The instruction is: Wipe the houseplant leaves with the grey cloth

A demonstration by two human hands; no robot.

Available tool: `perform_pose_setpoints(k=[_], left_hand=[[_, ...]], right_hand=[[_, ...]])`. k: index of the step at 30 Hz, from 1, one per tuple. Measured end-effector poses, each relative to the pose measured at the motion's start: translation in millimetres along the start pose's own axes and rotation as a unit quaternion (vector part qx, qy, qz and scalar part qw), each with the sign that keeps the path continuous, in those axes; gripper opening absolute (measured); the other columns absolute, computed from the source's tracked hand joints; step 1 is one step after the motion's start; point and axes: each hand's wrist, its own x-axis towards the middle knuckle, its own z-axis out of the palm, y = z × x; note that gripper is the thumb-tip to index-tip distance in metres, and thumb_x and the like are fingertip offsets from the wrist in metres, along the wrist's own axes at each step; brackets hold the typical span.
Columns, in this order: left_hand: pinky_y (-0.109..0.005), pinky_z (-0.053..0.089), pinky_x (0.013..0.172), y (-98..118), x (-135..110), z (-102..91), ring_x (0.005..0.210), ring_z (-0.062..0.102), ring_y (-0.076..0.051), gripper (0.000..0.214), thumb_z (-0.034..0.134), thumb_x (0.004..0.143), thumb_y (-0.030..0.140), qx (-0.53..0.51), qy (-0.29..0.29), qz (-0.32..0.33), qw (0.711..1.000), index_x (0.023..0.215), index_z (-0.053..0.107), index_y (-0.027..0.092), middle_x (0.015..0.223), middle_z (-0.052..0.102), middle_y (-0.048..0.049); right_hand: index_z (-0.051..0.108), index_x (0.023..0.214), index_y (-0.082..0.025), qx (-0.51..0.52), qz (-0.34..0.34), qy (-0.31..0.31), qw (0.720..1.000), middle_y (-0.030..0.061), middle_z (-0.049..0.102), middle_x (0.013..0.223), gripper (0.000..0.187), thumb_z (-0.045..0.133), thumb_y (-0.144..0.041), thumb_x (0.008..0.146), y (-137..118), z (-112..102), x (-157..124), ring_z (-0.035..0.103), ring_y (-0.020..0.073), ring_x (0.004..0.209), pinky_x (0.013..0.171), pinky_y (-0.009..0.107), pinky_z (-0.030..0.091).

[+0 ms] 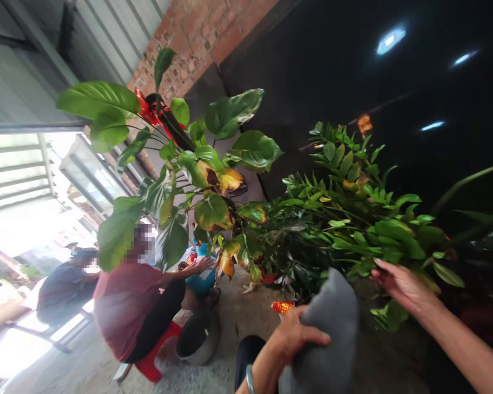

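My left hand [293,336] is closed on a grey cloth [326,334] low in the middle of the view, fingers wrapped over its fold. A bracelet sits on that wrist. My right hand [398,284] is open, fingers stretched toward the glossy small-leaved potted plant [353,219] and touching its lower leaves. Left of it stands a big-leaved plant [197,169] with yellowed, brown-edged leaves and a red ribbon [150,109] near its top.
Another person in a red shirt [123,306] squats on a red stool [156,355] at the left, a hand on a blue pot [201,276]. A grey basin [199,339] sits on the concrete floor. A dark glossy wall [373,82] and a brick pillar [201,38] stand behind.
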Motion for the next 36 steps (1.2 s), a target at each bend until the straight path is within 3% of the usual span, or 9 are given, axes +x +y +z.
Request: perform_pose_setpoints(k=[3, 7, 10, 16, 20, 24, 27, 31, 36], left_hand=[[-0.028, 0.046, 0.056, 16.9, -11.8, -4.7, 0.056, 0.059, -0.017, 0.041, 0.081, 0.036, 0.024, -0.034, -0.026, 0.037, 0.998, 0.075, 0.075, 0.013, 0.065, 0.071, -0.0031], [-0.027, 0.046, 0.058, 69.4, 6.5, -18.3, 0.057, 0.057, -0.015, 0.044, 0.080, 0.042, 0.031, -0.149, 0.134, 0.204, 0.958, 0.081, 0.070, 0.016, 0.066, 0.068, -0.0006], [-0.029, 0.045, 0.061, 68.8, 28.1, -13.1, 0.058, 0.056, -0.016, 0.040, 0.080, 0.041, 0.033, -0.141, 0.202, 0.225, 0.943, 0.076, 0.067, 0.018, 0.063, 0.065, 0.0006], [-0.031, 0.042, 0.062, 5.4, 14.0, 2.0, 0.059, 0.054, -0.017, 0.036, 0.082, 0.036, 0.027, 0.085, 0.005, 0.032, 0.996, 0.070, 0.073, 0.017, 0.064, 0.065, 0.0002], [-0.028, 0.043, 0.059, 36.7, 4.6, -4.4, 0.057, 0.055, -0.016, 0.041, 0.082, 0.038, 0.032, -0.020, 0.029, 0.111, 0.993, 0.074, 0.072, 0.015, 0.064, 0.067, -0.0015], [-0.028, 0.045, 0.061, 68.7, 28.7, -2.1, 0.060, 0.056, -0.016, 0.039, 0.080, 0.044, 0.033, -0.108, 0.111, 0.218, 0.963, 0.078, 0.070, 0.016, 0.066, 0.067, -0.0012], [-0.032, 0.045, 0.065, 48.6, 45.4, 4.2, 0.060, 0.055, -0.018, 0.029, 0.078, 0.044, 0.027, -0.059, 0.129, 0.183, 0.973, 0.071, 0.070, 0.018, 0.061, 0.065, -0.0001], [-0.036, 0.044, 0.064, 8.2, 30.4, 0.7, 0.061, 0.057, -0.022, 0.021, 0.076, 0.044, 0.019, 0.070, 0.040, 0.057, 0.995, 0.065, 0.074, 0.020, 0.061, 0.067, -0.0018], [-0.028, 0.046, 0.060, 39.5, -4.5, -17.7, 0.058, 0.057, -0.016, 0.043, 0.084, 0.038, 0.030, 0.006, -0.015, 0.085, 0.996, 0.077, 0.074, 0.015, 0.067, 0.069, -0.0017]], right_hand=[[0.065, 0.050, -0.023, -0.006, 0.000, 0.003, 1.000, -0.0057, 0.064, 0.040, 0.023, 0.069, -0.001, 0.055, -1.4, -2.8, 0.2, 0.058, 0.0124, 0.032, 0.035, 0.018, 0.053], [0.065, 0.047, -0.023, -0.016, -0.007, 0.003, 1.000, -0.0066, 0.064, 0.040, 0.022, 0.067, -0.003, 0.056, -2.2, -1.1, -1.1, 0.058, 0.0107, 0.034, 0.038, 0.016, 0.053], [0.063, 0.043, -0.021, -0.025, -0.008, 0.007, 1.000, -0.0049, 0.062, 0.038, 0.019, 0.069, -0.003, 0.046, -0.9, 2.1, -1.4, 0.057, 0.0109, 0.033, 0.037, 0.016, 0.051], [0.059, 0.039, -0.023, -0.032, 0.001, -0.011, 0.999, -0.0072, 0.056, 0.034, 0.022, 0.074, -0.007, 0.041, -0.6, 2.9, -5.6, 0.047, 0.0097, 0.028, 0.030, 0.020, 0.048], [0.063, 0.042, -0.024, -0.038, 0.009, -0.025, 0.999, -0.0068, 0.055, 0.035, 0.019, 0.070, -0.008, 0.048, -5.0, 2.6, -10.6, 0.046, 0.0100, 0.030, 0.032, 0.020, 0.049], [0.063, 0.042, -0.021, -0.047, 0.010, -0.021, 0.999, -0.0059, 0.055, 0.034, 0.017, 0.069, -0.006, 0.045, -7.2, 4.9, -10.5, 0.047, 0.0103, 0.029, 0.031, 0.020, 0.049], [0.062, 0.043, -0.020, -0.057, 0.007, -0.007, 0.998, -0.0046, 0.058, 0.036, 0.019, 0.071, -0.004, 0.043, -4.5, 5.1, -9.1, 0.052, 0.0111, 0.029, 0.032, 0.019, 0.050], [0.063, 0.043, -0.021, -0.075, 0.015, 0.015, 0.997, -0.0040, 0.061, 0.038, 0.022, 0.074, -0.002, 0.046, 0.3, 1.9, -8.6, 0.055, 0.0139, 0.028, 0.028, 0.021, 0.050], [0.061, 0.043, -0.024, -0.061, 0.004, 0.021, 0.998, -0.0057, 0.063, 0.039, 0.025, 0.068, -0.002, 0.053, 1.2, 0.1, -6.8, 0.056, 0.0127, 0.030, 0.030, 0.019, 0.051]])
